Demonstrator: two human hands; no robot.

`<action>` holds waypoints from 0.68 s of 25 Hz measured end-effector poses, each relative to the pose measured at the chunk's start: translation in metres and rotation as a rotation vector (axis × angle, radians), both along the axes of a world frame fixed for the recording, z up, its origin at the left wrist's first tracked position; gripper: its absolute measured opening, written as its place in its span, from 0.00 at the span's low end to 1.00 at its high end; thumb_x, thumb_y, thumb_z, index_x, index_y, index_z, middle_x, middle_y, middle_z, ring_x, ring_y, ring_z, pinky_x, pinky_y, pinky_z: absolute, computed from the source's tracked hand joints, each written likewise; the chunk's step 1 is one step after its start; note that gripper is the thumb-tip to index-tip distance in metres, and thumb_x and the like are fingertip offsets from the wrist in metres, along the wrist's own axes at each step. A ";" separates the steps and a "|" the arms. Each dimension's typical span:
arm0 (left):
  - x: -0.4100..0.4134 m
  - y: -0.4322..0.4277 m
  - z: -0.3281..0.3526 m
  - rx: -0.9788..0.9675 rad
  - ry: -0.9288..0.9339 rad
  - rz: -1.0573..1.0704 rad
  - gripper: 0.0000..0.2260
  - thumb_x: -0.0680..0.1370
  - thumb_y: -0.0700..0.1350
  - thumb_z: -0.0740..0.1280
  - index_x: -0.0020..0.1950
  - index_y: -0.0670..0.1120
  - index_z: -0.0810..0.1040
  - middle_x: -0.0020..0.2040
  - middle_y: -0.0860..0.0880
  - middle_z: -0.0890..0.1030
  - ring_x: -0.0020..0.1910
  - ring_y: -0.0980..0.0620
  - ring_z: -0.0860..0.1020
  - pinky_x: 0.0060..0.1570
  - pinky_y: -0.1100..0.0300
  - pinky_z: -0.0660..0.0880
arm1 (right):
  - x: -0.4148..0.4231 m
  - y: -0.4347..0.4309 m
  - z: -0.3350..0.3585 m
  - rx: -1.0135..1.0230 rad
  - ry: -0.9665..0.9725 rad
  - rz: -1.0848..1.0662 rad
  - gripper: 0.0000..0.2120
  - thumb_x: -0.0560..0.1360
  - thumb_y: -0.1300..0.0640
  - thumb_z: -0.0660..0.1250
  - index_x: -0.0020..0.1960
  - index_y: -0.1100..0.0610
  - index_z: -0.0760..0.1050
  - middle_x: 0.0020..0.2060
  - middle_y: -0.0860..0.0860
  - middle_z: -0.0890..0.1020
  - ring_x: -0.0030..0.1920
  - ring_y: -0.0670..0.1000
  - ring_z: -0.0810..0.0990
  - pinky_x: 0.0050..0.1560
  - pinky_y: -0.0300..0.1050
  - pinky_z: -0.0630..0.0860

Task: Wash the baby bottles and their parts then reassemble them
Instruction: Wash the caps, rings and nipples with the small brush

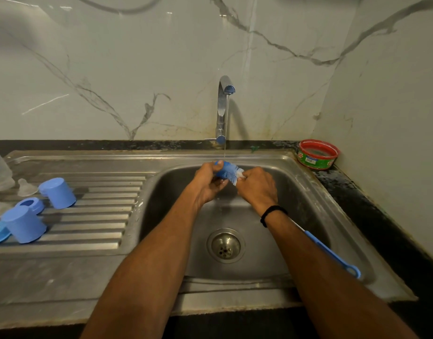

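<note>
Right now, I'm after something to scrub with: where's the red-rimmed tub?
Head view: the red-rimmed tub sits on the dark counter at the far right corner of the sink, right of the tap, beside the wall.

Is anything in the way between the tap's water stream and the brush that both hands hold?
Nothing visible. The stream falls freely from the tap onto the brush, held by the left hand and right hand.

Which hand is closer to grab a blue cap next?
Probably the left hand: the blue caps sit on the draining board on its side. The right hand could hold the brush alone.
</note>
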State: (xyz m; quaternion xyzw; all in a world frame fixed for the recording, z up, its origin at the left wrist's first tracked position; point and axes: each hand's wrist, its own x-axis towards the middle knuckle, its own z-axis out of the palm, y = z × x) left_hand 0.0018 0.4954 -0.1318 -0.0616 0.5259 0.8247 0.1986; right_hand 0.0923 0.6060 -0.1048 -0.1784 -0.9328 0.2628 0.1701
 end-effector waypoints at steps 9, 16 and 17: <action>-0.003 -0.005 -0.001 0.066 -0.040 -0.032 0.15 0.82 0.44 0.61 0.68 0.44 0.75 0.65 0.36 0.78 0.60 0.40 0.80 0.61 0.44 0.78 | 0.001 -0.002 0.000 -0.006 -0.011 0.020 0.11 0.76 0.50 0.67 0.53 0.55 0.81 0.37 0.49 0.77 0.34 0.48 0.75 0.26 0.36 0.63; 0.001 0.000 0.009 0.145 -0.077 0.071 0.15 0.81 0.39 0.66 0.67 0.37 0.73 0.62 0.35 0.78 0.58 0.38 0.81 0.51 0.43 0.82 | 0.001 -0.006 -0.001 -0.033 -0.051 0.016 0.09 0.74 0.51 0.69 0.49 0.54 0.81 0.36 0.50 0.82 0.35 0.49 0.79 0.29 0.38 0.68; 0.000 -0.001 0.009 0.186 -0.098 0.092 0.15 0.81 0.39 0.65 0.68 0.36 0.72 0.62 0.34 0.77 0.58 0.37 0.81 0.47 0.44 0.83 | -0.001 -0.001 -0.003 -0.049 -0.058 0.022 0.07 0.74 0.53 0.69 0.48 0.55 0.81 0.35 0.51 0.83 0.33 0.48 0.79 0.28 0.38 0.69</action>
